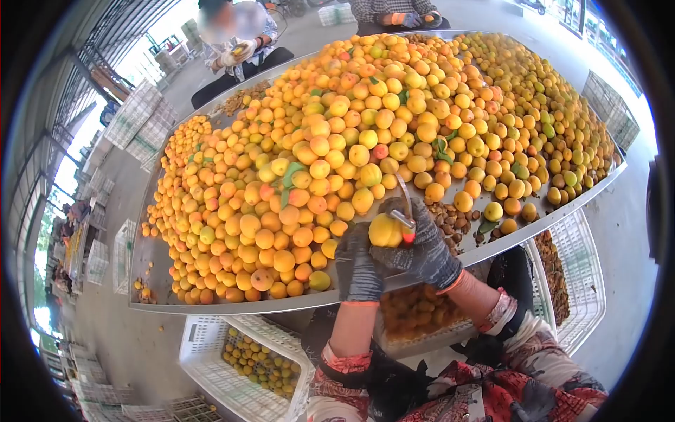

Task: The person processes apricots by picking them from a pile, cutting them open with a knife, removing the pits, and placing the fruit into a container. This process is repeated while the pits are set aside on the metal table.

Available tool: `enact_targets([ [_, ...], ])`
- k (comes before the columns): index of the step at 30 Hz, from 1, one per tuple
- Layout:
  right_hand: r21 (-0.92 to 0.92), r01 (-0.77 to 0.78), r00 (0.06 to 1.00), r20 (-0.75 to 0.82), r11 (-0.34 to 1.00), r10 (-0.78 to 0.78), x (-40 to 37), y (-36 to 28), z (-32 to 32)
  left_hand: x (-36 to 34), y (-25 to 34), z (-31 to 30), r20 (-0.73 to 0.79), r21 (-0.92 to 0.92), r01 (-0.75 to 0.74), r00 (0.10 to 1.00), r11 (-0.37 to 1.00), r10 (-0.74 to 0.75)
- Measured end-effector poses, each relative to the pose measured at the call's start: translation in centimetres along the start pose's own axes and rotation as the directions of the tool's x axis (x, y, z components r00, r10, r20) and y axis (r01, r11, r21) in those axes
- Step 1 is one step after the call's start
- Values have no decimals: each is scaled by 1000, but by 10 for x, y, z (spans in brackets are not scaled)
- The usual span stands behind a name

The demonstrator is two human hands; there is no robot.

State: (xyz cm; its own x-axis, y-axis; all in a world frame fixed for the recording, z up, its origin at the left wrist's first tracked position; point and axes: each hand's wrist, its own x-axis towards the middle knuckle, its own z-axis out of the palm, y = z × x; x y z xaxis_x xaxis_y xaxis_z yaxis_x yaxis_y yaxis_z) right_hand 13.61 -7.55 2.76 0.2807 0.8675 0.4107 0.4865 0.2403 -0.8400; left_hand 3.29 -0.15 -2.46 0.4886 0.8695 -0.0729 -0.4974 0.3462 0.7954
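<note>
A large yellow apricot (386, 230) is held between my two gloved hands at the near edge of the metal table (281, 305). My left hand (357, 264), in a grey glove, has its fingers closed against the fruit's left side. My right hand (422, 246), also gloved in grey, grips a small tool (403, 218) with a thin curved metal strip and a red part, held against the fruit's right side. Beyond both hands rises a big heap of orange and yellow apricots (302, 176). Brown pits (450, 219) lie on the table to the right of my right hand.
Below the table edge stand white crates: one with greenish fruit (197, 352) at left, one with orange pieces (422, 344) in front of me, another (587, 281) at right. Two people (242, 32) (383, 10) sit across the table. Stacked crates (140, 119) stand left.
</note>
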Motion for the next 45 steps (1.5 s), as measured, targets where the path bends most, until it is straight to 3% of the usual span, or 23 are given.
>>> enact_targets([
  [1,59,23,992,-124,998,-16,-1,2,6,-8,5,2,63,502,-292,951,814,303],
  [2,63,27,992,-126,998,-19,2,1,4,-12,17,11,273,822,-469,822,323,500],
  [3,10,80,995,-58,997,-79,3,-1,-2,-13,23,8,276,823,-469,824,322,495],
  [4,-43,131,991,14,991,-130,4,-3,-9,-14,30,5,36,639,-217,967,738,253],
  [5,64,40,993,112,997,-47,11,-3,-16,-14,34,6,-91,299,109,992,948,-85],
  [6,59,44,993,108,997,-50,14,-3,-21,-15,36,11,-84,297,105,993,949,-84],
  [9,-39,89,970,231,995,-77,10,6,-28,-26,51,31,76,712,19,992,702,-104],
  [10,-39,89,970,232,995,-77,9,9,-29,-25,46,32,74,711,20,992,703,-103],
  [12,76,82,969,227,994,-97,8,12,-30,-20,28,31,-64,189,105,993,976,-95],
  [16,-28,163,973,169,986,-156,5,9,-29,-15,16,15,-15,301,-20,1000,954,25],
  [18,181,-8,964,264,983,-41,8,11,-33,-21,32,15,245,638,-240,964,732,102],
  [22,-39,27,905,426,999,-8,23,-11,-50,-25,38,28,140,679,-89,990,729,-9],
  [25,-77,30,942,335,997,-2,16,-11,-42,-20,17,29,57,418,-104,994,902,88],
  [27,-131,97,975,213,987,-67,12,-1,-30,-19,18,41,-103,-97,154,981,983,-163],
  [28,-132,96,975,213,987,-67,10,0,-24,-19,21,44,-103,-98,154,981,983,-164],
  [30,16,156,986,-58,988,-154,8,2,-12,-19,26,51,-205,-373,194,937,907,-285],
  [31,15,157,986,-57,987,-156,5,4,-8,-20,28,52,-204,-375,193,937,907,-283],
  [34,373,50,992,-129,926,-2,3,2,1,-21,40,46,-207,-381,167,943,909,-260],
  [36,774,-260,936,53,578,349,0,-15,-7,-22,44,43,-10,-422,234,965,876,-263],
  [40,880,-295,900,125,373,418,-12,8,-31,-8,24,13,196,-455,305,951,836,-240],
  [42,860,-290,880,67,419,471,-14,4,-39,-6,16,15,63,21,19,998,1000,-21],
  [43,870,-309,877,103,385,470,-19,14,-46,-10,14,17,70,20,26,997,999,-27],
  [45,867,-351,880,176,353,442,-24,18,-60,-27,31,37,-3,-92,261,965,961,-262],
])
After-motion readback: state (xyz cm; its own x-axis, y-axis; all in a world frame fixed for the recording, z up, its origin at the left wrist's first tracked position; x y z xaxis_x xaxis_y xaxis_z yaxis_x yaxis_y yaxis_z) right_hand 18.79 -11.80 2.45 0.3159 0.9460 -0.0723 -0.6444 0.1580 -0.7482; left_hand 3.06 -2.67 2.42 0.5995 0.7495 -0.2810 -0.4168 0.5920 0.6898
